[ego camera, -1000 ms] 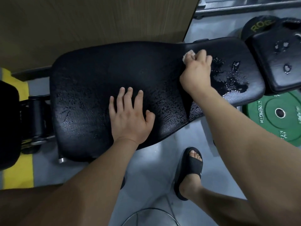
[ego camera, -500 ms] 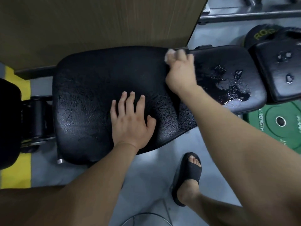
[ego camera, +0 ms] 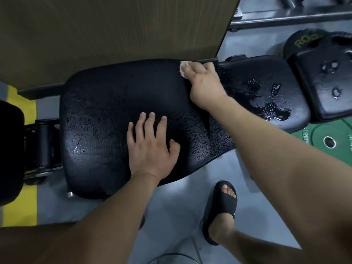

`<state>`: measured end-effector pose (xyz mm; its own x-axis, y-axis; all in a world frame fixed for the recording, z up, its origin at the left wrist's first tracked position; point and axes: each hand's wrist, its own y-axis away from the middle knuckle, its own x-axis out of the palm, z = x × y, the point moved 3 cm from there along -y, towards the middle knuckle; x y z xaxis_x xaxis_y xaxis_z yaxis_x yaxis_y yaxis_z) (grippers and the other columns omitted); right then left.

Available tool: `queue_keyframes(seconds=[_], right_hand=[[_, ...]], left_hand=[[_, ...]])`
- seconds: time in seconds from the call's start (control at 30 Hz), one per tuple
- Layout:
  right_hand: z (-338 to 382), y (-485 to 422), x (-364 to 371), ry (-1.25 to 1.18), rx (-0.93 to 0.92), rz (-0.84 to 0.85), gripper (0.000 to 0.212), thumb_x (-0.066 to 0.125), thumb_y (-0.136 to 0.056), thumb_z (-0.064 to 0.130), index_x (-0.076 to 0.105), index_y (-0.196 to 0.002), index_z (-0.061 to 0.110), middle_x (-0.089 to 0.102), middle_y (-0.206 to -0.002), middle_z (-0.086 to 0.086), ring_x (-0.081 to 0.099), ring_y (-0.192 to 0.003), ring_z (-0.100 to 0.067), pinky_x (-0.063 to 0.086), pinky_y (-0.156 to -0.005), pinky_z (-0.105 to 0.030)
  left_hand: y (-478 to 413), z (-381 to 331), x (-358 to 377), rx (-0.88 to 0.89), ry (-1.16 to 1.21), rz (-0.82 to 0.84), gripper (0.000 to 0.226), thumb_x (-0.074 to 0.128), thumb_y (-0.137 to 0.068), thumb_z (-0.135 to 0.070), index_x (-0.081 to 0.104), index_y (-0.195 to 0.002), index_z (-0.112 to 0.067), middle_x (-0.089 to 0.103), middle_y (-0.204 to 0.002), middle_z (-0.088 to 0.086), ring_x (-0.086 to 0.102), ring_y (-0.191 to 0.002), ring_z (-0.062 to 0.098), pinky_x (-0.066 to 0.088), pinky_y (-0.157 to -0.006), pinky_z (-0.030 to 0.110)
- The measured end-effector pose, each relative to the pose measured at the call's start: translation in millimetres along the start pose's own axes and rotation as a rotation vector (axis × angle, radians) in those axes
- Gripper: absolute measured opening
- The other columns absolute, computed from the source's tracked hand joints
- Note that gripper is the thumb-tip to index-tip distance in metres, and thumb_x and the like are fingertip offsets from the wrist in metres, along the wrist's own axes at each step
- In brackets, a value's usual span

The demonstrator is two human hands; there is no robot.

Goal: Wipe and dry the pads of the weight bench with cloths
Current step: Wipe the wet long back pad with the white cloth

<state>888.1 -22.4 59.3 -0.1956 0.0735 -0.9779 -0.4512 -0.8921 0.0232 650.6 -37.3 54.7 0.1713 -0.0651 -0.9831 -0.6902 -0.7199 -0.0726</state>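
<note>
The wide black bench pad (ego camera: pixel 106 103) fills the middle of the view, its surface streaked with damp patches. Its narrower right end carries a puddle of water (ego camera: pixel 270 103). A second, smaller black pad (ego camera: pixel 323 80) at the far right has a few drops on it. My right hand (ego camera: pixel 204 84) grips a small pale cloth (ego camera: pixel 183 68) and presses it on the far edge of the wide pad. Most of the cloth is hidden under my fingers. My left hand (ego camera: pixel 152 149) lies flat on the near middle of the pad, fingers spread.
A wooden panel (ego camera: pixel 114 31) stands right behind the bench. A green weight plate (ego camera: pixel 329 141) lies on the grey floor at the right, a black plate (ego camera: pixel 301 42) beyond it. My sandalled foot (ego camera: pixel 222 210) is below the pad. A yellow floor stripe (ego camera: pixel 21 202) and black frame parts are at the left.
My right hand has slid the cloth leftward along the pad's far edge, away from the puddle. My left hand has stayed flat in place.
</note>
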Motion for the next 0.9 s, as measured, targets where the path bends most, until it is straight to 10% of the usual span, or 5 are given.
queue_keyframes(seconds=[0.17, 0.37, 0.73, 0.9], right_hand=[[-5, -22, -8, 0.020, 0.289, -0.027, 0.055, 0.045, -0.089, 0.008, 0.046, -0.142, 0.022, 0.049, -0.142, -0.003, 0.038, -0.125, -0.036, 0.038, -0.098, -0.039], [23, -15, -2, -0.087, 0.089, 0.023, 0.071, 0.044, -0.092, 0.004, 0.030, -0.159, 0.026, 0.031, -0.164, 0.003, 0.030, -0.137, -0.030, 0.032, -0.112, -0.038], [-108, 19, -34, 0.008, 0.627, -0.050, 0.046, 0.045, -0.089, 0.005, 0.055, -0.131, 0.022, 0.052, -0.133, -0.008, 0.037, -0.128, -0.036, 0.041, -0.099, -0.040], [-26, 33, -13, -0.028, 0.222, -0.004, 0.067, 0.051, -0.091, 0.008, 0.036, -0.155, 0.022, 0.036, -0.156, -0.009, 0.038, -0.127, -0.036, 0.040, -0.107, -0.047]], left_hand=[[1, 1, 0, -0.002, -0.020, 0.010, 0.066, 0.045, -0.087, -0.044, 0.046, -0.148, -0.020, 0.041, -0.155, 0.011, 0.024, -0.152, 0.031, 0.016, -0.124, 0.056], [1, -1, 0, 0.012, -0.026, 0.003, 0.065, 0.043, -0.088, -0.043, 0.047, -0.148, -0.019, 0.041, -0.154, 0.010, 0.027, -0.152, 0.031, 0.018, -0.123, 0.057], [1, -2, 1, 0.005, -0.023, -0.016, 0.063, 0.041, -0.090, -0.041, 0.047, -0.148, -0.018, 0.042, -0.154, 0.013, 0.026, -0.151, 0.033, 0.018, -0.123, 0.058], [2, -1, 4, 0.002, -0.009, -0.044, 0.062, 0.044, -0.089, -0.039, 0.048, -0.147, -0.017, 0.043, -0.153, 0.014, 0.027, -0.151, 0.033, 0.018, -0.123, 0.059]])
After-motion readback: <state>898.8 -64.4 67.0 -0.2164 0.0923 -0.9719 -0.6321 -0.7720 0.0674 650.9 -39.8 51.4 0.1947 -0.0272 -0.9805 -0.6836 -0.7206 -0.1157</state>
